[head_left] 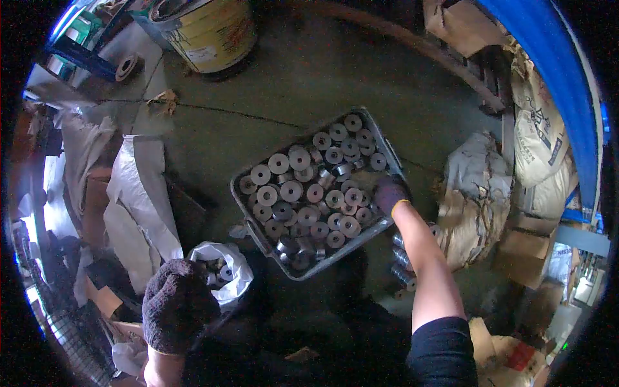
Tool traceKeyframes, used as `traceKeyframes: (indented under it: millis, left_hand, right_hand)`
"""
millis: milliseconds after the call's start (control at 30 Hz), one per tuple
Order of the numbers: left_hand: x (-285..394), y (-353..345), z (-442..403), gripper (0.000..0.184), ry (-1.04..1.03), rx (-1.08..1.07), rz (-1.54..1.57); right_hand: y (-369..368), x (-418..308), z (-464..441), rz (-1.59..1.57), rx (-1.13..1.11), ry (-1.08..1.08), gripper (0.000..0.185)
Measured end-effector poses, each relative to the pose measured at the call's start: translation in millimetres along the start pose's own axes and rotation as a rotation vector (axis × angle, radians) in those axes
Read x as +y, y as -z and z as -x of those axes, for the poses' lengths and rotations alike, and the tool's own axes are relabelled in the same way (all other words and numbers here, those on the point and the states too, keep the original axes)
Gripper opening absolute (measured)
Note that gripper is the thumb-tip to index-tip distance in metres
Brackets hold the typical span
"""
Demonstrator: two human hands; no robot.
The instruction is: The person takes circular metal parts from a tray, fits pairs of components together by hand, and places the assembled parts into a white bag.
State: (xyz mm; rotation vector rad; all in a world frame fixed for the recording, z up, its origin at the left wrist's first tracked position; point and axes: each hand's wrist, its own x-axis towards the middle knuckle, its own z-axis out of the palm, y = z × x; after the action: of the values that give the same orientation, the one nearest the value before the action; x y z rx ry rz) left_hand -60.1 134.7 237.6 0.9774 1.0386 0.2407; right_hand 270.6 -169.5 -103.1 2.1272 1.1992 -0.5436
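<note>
A dark grey tray [308, 275] full of round metal pieces with centre holes [291, 191] lies on the floor in front of me. My right hand [391, 194], in a dark glove with a yellow cuff, is at the tray's right side, beside the metal pieces. Its fingers are too dark to make out. At lower left, my left hand [177, 306] in a dark knitted glove is at the edge of a white bag [241, 275]. Similar metal pieces show inside this bag. The left glove's back faces me, and its fingers are hidden.
More metal pieces [402, 259] are stacked on the floor right of the tray, below my right forearm. A yellow bucket [216, 42] stands at the back left. White sheeting [138, 200] lies left, and crumpled paper sacks [477, 200] and a cardboard box [525, 253] line the right.
</note>
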Motion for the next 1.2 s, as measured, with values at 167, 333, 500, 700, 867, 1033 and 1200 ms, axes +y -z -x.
traceKeyframes:
  millis: [167,333,500,700,867,1033,1200]
  left_hand:
    - [-0.7,0.0,-1.8,0.028,0.071,-0.065,-0.008]
    - [-1.0,2.2,-3.2,0.028,0.081,-0.078,0.082]
    - [-2.5,-2.7,-3.9,0.03,-0.07,-0.025,-0.31]
    - [6.9,-9.1,7.7,0.034,0.054,-0.107,-0.06]
    - [-2.0,-1.7,17.3,0.03,-0.41,-0.256,-0.504]
    - [17.5,-5.0,52.4,0.017,0.092,-0.355,-0.027]
    - [7.6,-7.5,100.4,0.031,-0.314,-0.55,-0.41]
  right_hand:
    - [10.5,3.0,5.8,0.154,-0.036,0.116,0.024]
    - [16.5,7.9,5.2,0.036,0.064,0.175,0.023]
    - [76.2,7.3,47.0,-0.2,0.076,-0.029,0.024]
    - [65.0,16.0,113.3,-1.882,-0.048,0.139,0.04]
    - [140.2,-10.7,208.1,-3.047,-0.448,0.419,0.059]
    - [184.5,-21.4,271.8,-3.078,-0.397,0.302,0.067]
    - [191.0,-43.0,299.2,-2.863,-0.144,0.239,0.061]
